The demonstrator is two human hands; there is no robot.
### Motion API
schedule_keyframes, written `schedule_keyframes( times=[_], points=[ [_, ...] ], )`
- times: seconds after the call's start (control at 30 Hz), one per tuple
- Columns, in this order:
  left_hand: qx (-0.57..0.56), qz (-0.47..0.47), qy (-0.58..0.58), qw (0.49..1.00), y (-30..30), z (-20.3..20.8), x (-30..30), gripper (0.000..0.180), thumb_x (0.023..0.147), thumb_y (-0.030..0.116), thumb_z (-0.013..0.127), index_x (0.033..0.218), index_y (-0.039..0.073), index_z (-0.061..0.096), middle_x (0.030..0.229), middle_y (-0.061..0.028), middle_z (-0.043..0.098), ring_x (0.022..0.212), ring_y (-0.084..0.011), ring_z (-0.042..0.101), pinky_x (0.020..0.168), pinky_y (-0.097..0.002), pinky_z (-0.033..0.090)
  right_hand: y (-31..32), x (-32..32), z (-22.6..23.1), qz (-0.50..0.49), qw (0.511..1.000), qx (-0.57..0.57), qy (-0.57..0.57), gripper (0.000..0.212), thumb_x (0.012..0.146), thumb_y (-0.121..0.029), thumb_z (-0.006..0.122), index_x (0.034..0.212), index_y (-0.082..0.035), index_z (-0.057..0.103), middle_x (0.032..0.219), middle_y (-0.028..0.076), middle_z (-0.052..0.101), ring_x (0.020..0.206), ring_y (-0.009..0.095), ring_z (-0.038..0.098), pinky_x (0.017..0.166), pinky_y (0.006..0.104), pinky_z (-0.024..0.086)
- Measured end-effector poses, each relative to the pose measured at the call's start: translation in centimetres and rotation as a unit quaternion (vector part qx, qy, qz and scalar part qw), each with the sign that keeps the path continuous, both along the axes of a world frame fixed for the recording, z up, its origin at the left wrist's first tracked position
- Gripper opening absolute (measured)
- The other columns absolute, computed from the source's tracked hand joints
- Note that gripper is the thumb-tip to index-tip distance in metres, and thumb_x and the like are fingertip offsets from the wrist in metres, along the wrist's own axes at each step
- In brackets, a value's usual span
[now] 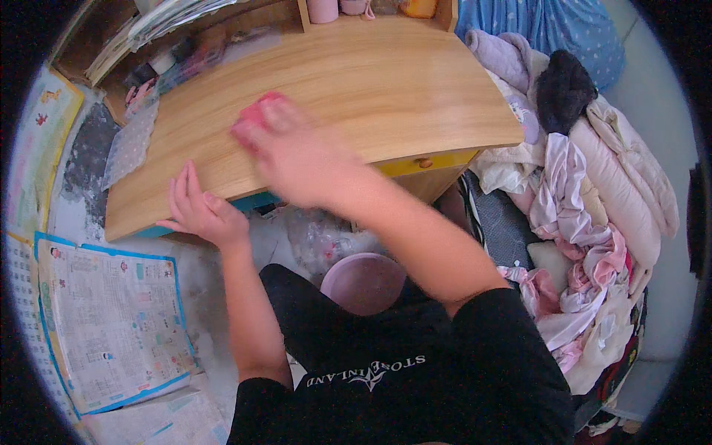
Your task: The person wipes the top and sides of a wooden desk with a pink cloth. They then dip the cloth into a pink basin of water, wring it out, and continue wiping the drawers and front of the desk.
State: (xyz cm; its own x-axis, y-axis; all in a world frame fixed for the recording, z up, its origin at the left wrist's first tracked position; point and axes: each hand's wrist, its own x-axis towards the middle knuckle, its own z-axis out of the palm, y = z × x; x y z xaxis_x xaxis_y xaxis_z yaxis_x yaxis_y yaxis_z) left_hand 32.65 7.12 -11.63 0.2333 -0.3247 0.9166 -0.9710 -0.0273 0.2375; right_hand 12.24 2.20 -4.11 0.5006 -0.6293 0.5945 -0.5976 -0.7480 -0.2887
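A wooden desk (386,89) with a light, wood-grain top stretches in front of me. My right hand (297,156), smeared by motion, is closed on a pinkish-red cloth (251,127) and presses it against the desktop left of the middle. The cloth is bunched up and partly hidden under the fingers. At the desk's near left edge is my left hand (204,210), its fingers stretched out and holding nothing. Below the near edge, by my legs, stands a round pink basin (363,283).
Papers (167,26) and small items fill the shelf at the back left. A dotted clear plastic sheet (132,148) hangs over the desk's left end. Clothes and bedding (586,215) are heaped at the right. A yellow drawer (430,162) with a round knob faces me.
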Motion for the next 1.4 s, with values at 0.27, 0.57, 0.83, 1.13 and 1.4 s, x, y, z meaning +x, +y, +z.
schedule_keyframes(
  times=[0.27, 0.57, 0.83, 1.13, 1.4],
  points=[
    [0.007, -0.011, 0.024, 1.000, 0.8, 0.3, -0.5, 0.052, 0.096, 0.026, 0.044, 0.138, 0.011, 0.070, 0.142, -0.0049, 0.065, 0.141, -0.0300, 0.050, 0.124, -0.0675, -0.008, -4.1, -26.1, 1.1, -0.172, 0.985, 0.009, 0.019, 0.046, 0.098, -0.022, 0.055, 0.142, -0.010, 0.063, 0.145, 0.021, 0.058, 0.138, 0.039, 0.053, 0.121, 0.0447, 0.040],
    [0.083, -0.012, 0.058, 0.995, 2.0, 1.1, -1.1, 0.051, 0.103, 0.028, 0.042, 0.147, 0.013, 0.063, 0.154, -0.0078, 0.057, 0.150, -0.0311, 0.042, 0.124, -0.0679, -0.005, -3.3, -10.5, 0.7, -0.206, 0.966, -0.133, 0.083, 0.031, 0.093, -0.016, 0.058, 0.121, -0.003, 0.061, 0.110, 0.020, 0.067, 0.111, 0.041, 0.063, 0.106, 0.0532, 0.047],
    [0.030, -0.048, 0.075, 0.996, 4.4, -0.3, 1.3, 0.058, 0.109, 0.032, 0.035, 0.159, 0.005, 0.046, 0.166, -0.0163, 0.041, 0.156, -0.0376, 0.032, 0.127, -0.0606, 0.007, 0.0, 7.5, 0.3, 0.055, 0.996, -0.054, 0.045, 0.051, 0.100, -0.027, 0.047, 0.143, -0.003, 0.057, 0.142, 0.031, 0.060, 0.139, 0.044, 0.053, 0.120, 0.0531, 0.038],
    [0.031, -0.008, 0.065, 0.997, 6.4, -1.8, 5.8, 0.069, 0.099, 0.018, 0.054, 0.162, -0.004, 0.035, 0.171, -0.0236, 0.030, 0.159, -0.0438, 0.025, 0.128, -0.0573, 0.015, -6.0, -14.6, 0.9, -0.067, 0.997, 0.031, 0.019, 0.048, 0.097, -0.011, 0.053, 0.144, -0.008, 0.060, 0.148, 0.020, 0.058, 0.144, 0.042, 0.046, 0.125, 0.0461, 0.034],
    [0.055, -0.018, 0.125, 0.991, 8.3, -3.3, 6.0, 0.085, 0.085, 0.003, 0.059, 0.164, -0.004, 0.028, 0.172, -0.0280, 0.022, 0.159, -0.0472, 0.023, 0.128, -0.0552, 0.019, -4.5, -3.5, 1.3, -0.094, 0.986, -0.102, 0.095, 0.038, 0.096, -0.014, 0.056, 0.132, -0.003, 0.061, 0.134, 0.022, 0.064, 0.129, 0.044, 0.057, 0.115, 0.0516, 0.043]
  ],
)
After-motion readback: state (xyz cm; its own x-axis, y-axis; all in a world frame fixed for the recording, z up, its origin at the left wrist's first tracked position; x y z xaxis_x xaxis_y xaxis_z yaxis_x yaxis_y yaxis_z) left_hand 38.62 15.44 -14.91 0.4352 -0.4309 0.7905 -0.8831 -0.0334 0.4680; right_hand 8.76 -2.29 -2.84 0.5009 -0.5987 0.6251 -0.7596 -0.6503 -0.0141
